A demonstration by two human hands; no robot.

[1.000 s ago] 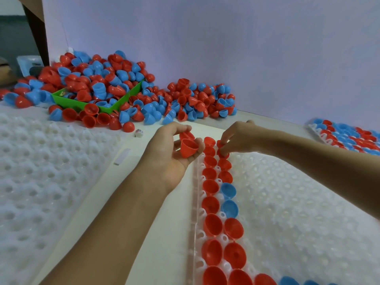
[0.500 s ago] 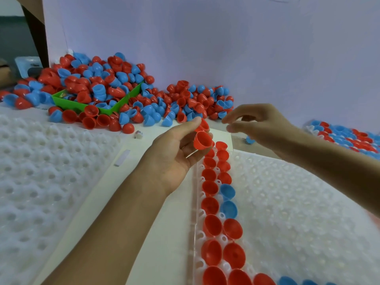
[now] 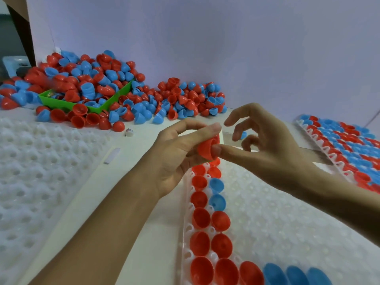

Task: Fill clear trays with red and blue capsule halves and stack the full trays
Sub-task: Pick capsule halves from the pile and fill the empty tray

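Pinching red capsule half (image 3: 207, 148) in left hand (image 3: 176, 155), right hand (image 3: 265, 145) thumb touching.

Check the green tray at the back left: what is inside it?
The green tray holds loose red and blue capsule halves, heaped above its rim and spilling around it. Its floor is mostly covered, so anything beneath the heap cannot be seen.

Smooth, slightly glossy red plastic capsule half (image 3: 207, 148); translucent clear dimpled plastic tray (image 3: 287, 219) with a soft sheen; glossy bright-green plastic bin (image 3: 61, 102); matt white tabletop (image 3: 131, 202); matt pale wall (image 3: 205, 38)
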